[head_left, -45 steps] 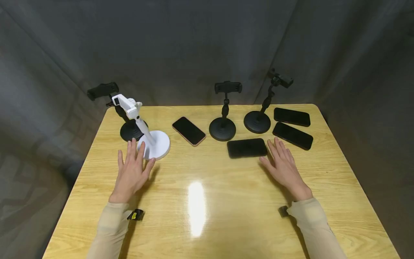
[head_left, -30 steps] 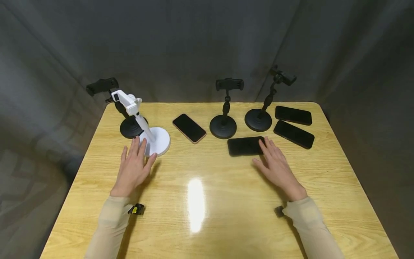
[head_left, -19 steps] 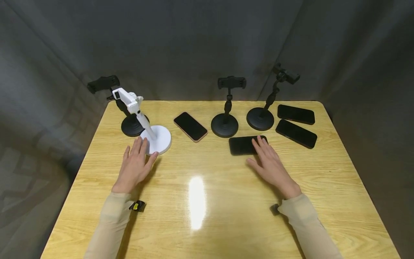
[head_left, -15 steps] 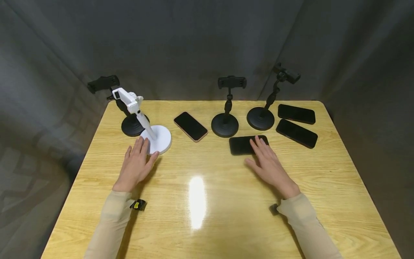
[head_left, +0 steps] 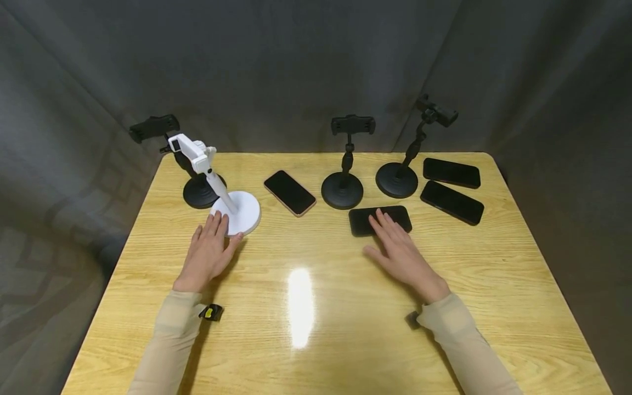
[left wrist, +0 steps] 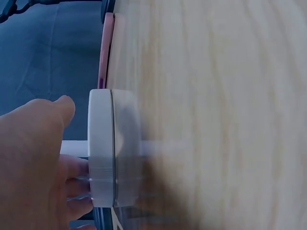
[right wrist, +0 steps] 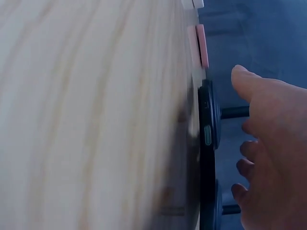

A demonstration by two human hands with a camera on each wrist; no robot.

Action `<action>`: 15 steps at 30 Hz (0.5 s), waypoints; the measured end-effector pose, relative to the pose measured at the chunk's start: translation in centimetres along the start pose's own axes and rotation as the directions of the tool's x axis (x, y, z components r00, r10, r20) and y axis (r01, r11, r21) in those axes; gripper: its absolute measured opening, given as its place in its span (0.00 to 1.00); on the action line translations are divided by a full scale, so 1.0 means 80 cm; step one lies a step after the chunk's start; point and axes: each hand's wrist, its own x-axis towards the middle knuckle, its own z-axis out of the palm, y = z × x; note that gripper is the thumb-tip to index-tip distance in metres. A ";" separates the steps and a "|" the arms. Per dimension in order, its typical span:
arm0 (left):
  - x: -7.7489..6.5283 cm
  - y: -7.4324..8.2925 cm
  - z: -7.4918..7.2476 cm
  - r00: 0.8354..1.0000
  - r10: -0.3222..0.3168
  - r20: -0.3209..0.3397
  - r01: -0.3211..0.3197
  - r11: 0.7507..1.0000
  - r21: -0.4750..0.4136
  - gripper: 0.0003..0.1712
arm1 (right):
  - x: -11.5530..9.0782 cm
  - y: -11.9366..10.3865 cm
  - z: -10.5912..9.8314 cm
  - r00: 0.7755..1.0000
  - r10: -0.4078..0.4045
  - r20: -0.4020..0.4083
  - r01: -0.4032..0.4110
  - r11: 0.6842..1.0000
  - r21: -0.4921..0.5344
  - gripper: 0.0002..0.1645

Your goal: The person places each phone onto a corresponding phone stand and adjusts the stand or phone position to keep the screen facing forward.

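Note:
My left hand (head_left: 204, 258) is by the near left edge of the white phone stand (head_left: 244, 214), fingers extended and holding nothing. In the left wrist view, fingertips (left wrist: 79, 187) are beside the stand's round base (left wrist: 100, 148); whether they touch it I cannot tell. My right hand (head_left: 402, 258) hovers with extended fingers over the near black phone (head_left: 402, 216). The right wrist view shows a gap between that hand (right wrist: 278, 148) and the phone's edge (right wrist: 207, 167). A pink-edged phone (head_left: 289, 193) lies between the hands, further back.
Black phone stands rise at the back: one at left (head_left: 197, 192), one in the middle (head_left: 342, 192), one at right (head_left: 396, 181). Two more black phones, the far one (head_left: 451, 172) and the nearer one (head_left: 451, 203), lie at right. A dark curtain (head_left: 276, 77) hangs behind the wooden table (head_left: 345, 340).
My right hand has drifted left, from beside the near black phone to above it. The left hand has barely moved. Stands and phones keep their places; the head view has shifted slightly.

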 end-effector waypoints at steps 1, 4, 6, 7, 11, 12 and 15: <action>0.000 0.000 0.000 1.000 -0.001 0.005 0.001 1.000 0.004 0.46 | 0.001 -0.002 -0.001 1.000 -0.006 0.001 0.006 1.000 0.000 0.48; 0.001 0.001 -0.001 1.000 0.000 0.006 -0.001 1.000 0.014 0.46 | 0.004 -0.007 -0.001 0.999 -0.032 -0.003 0.032 0.999 -0.002 0.48; 0.001 0.001 -0.002 1.000 0.002 0.001 -0.002 1.000 0.023 0.46 | 0.005 -0.010 -0.001 0.999 -0.049 -0.004 0.049 0.999 -0.009 0.48; 0.001 0.001 -0.002 1.000 0.003 -0.001 -0.003 1.000 0.026 0.46 | 0.006 -0.012 -0.001 0.998 -0.056 -0.002 0.056 0.998 -0.010 0.48; 0.001 0.002 0.000 1.000 0.013 -0.012 -0.012 0.999 0.042 0.46 | 0.007 -0.018 0.002 0.998 -0.064 0.025 0.064 0.998 -0.011 0.47; 0.000 0.003 0.001 1.000 0.017 -0.016 -0.016 0.999 0.045 0.46 | 0.007 -0.019 0.002 0.997 -0.062 0.034 0.062 0.998 -0.007 0.47; -0.002 0.007 0.004 0.999 0.035 -0.028 -0.033 0.998 0.061 0.46 | 0.008 -0.024 0.002 0.997 -0.061 0.053 0.061 0.998 0.002 0.47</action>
